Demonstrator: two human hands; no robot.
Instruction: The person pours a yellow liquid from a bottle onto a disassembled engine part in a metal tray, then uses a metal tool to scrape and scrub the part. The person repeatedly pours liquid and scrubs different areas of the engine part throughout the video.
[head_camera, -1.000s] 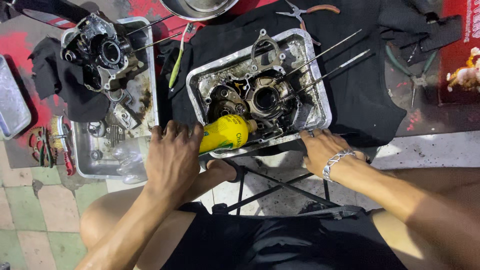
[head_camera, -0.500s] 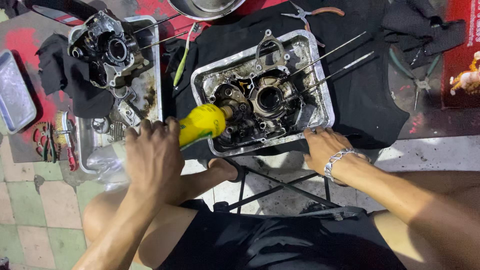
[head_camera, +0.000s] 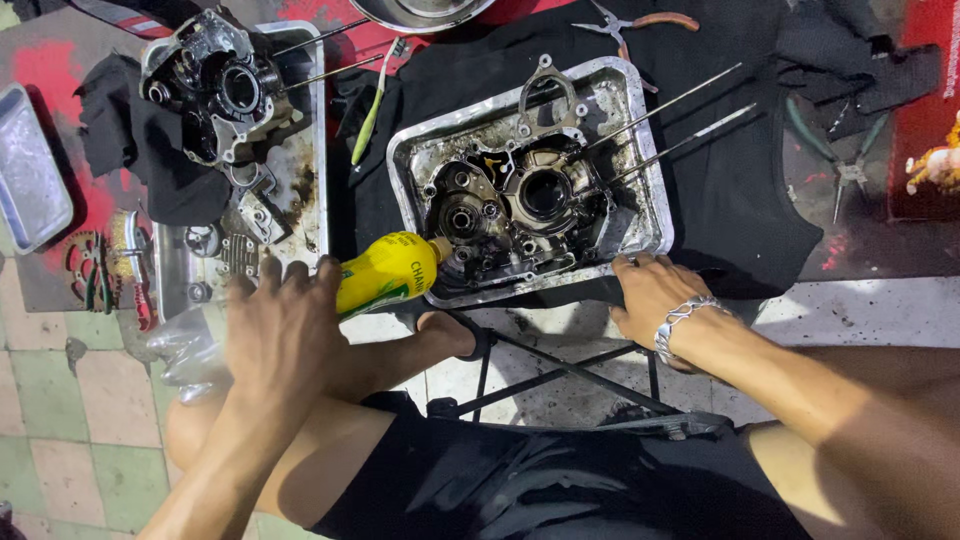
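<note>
My left hand (head_camera: 283, 335) grips a yellow plastic bottle (head_camera: 385, 272), tilted with its neck pointing at the front left edge of a metal tray (head_camera: 655, 190). In that tray lies a greasy engine crankcase half (head_camera: 510, 205) with two long studs (head_camera: 670, 125) sticking out to the right. My right hand (head_camera: 652, 292), with a silver bracelet on the wrist, rests on the tray's front right edge. The tray sits on a black cloth (head_camera: 740, 210).
A second metal tray (head_camera: 305, 150) at the left holds another crankcase half (head_camera: 215, 90) and small parts. Pliers (head_camera: 625, 22) and green-handled pliers (head_camera: 845, 165) lie on the cloth. A green-handled tool (head_camera: 368, 120) lies between the trays. A folding stand (head_camera: 560, 370) is below.
My left hand has drawn the yellow bottle back to the left, from over the crankcase to the tray's front left edge. My right hand has stayed on the tray edge.
</note>
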